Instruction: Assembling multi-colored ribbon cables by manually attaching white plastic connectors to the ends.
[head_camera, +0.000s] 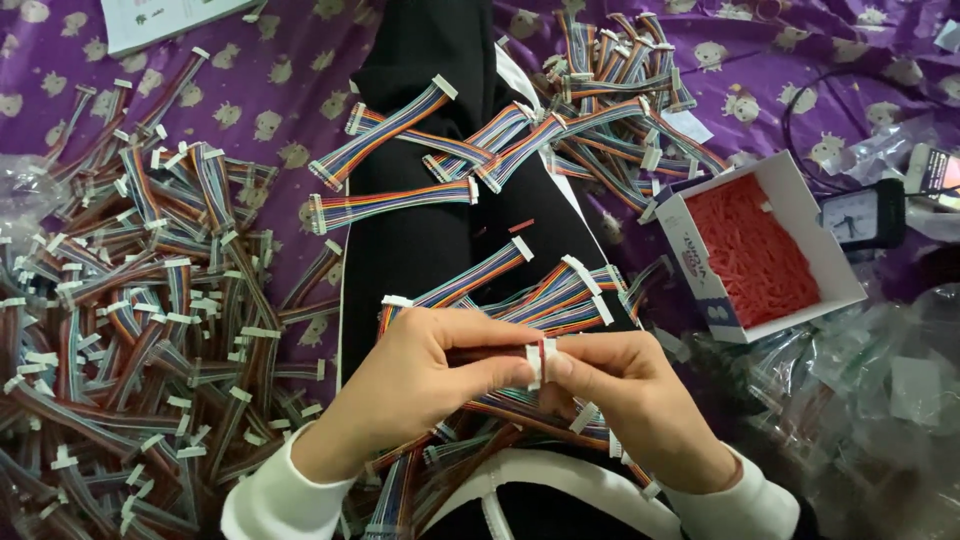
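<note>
The left hand (420, 365) and right hand (625, 385) meet, each grip pinched on a white connector (540, 360) of a rainbow ribbon cable (480, 352), which runs back under the left fingers. The box of red pieces (755, 245) sits well apart, up right of the connector.

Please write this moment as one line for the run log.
left hand: holds white connector of ribbon cable | right hand: pinches small red piece at connector | box of red pieces: right
</note>
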